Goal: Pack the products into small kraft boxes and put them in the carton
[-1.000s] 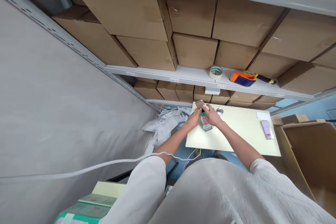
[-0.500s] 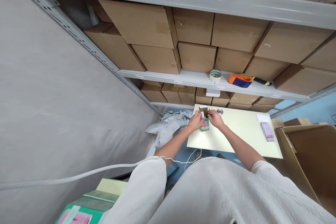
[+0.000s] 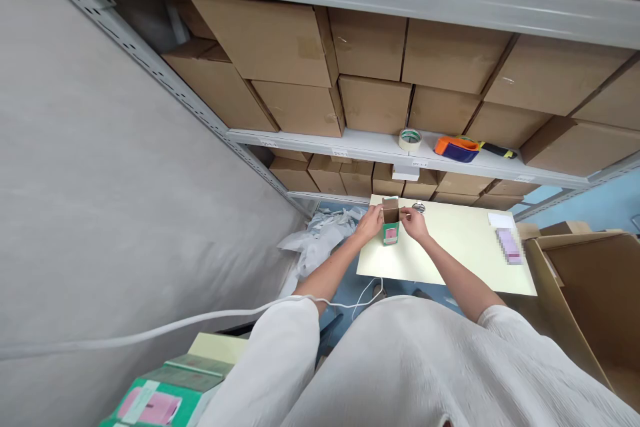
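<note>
A small green box with a pink panel (image 3: 391, 234) stands on the pale yellow table (image 3: 440, 253), its top flaps raised and its brown inside showing. My left hand (image 3: 371, 221) grips the box's left side at the rim. On the other side, my right hand (image 3: 413, 223) pinches the right flap near the top edge. Just behind the right hand lies a small round shiny object (image 3: 419, 207), too small to make out. No contents of the green box can be seen from here.
Shelves ahead hold cardboard boxes (image 3: 375, 105), a tape roll (image 3: 410, 139) and an orange-blue tape dispenser (image 3: 457, 148). A pinkish stack (image 3: 509, 245) lies at the table's right. Beyond it stands a large open carton (image 3: 565, 320). A white cable (image 3: 200, 320) crosses at left; plastic wrap (image 3: 320, 233) lies on the floor.
My hands have moved apart to the two sides of the green box. Its opening, partly covered by the fingers before, now shows, and the white piece by my left fingers is out of sight.
</note>
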The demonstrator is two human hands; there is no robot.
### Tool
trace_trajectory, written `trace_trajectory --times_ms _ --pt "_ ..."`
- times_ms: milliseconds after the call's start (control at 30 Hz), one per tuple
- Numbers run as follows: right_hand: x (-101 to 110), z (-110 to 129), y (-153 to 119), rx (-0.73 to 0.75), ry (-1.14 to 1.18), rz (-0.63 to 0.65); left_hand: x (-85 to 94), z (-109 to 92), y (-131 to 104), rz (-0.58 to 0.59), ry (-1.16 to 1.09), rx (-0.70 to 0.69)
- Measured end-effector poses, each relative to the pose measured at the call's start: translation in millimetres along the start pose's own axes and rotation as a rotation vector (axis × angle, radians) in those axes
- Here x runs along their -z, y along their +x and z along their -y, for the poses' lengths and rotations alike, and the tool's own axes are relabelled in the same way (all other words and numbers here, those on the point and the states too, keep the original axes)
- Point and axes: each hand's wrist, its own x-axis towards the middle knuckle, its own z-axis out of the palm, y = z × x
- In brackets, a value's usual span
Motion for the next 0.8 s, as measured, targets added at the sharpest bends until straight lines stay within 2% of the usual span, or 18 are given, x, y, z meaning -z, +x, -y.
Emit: trace_trajectory --times_ms 167,267,367,533,633,800 --pt "2.6 1.9 -4.4 -0.081 0.029 0.004 -3.1 5.3 -7.7 -0.048 0.117 -0.075" --pt "3.4 2.1 -6.6 -0.095 -0.005 0.020 -5.9 7.6 -7.6 -0.017 0.098 -0.138" --pt "3.2 -2.1 -7.9 -0.090 -0.041 0.021 -8.3 9.9 -5.5 0.022 0.054 -0.143" --pt "0.3 -18.1 -12.3 -0.024 -0.063 -0.020 -10.9 8.9 -0.5 0.100 -0.013 -0.095" --pt "1.0 -27.5 -14.9 0.010 -0.134 -0.020 -12.5 6.1 3.0 0.115 -0.051 -0.126" --pt "20.6 -36.3 -1.3 0.113 -0.281 -0.033 -15.9 1.5 2.6 0.144 -0.013 -0.174"
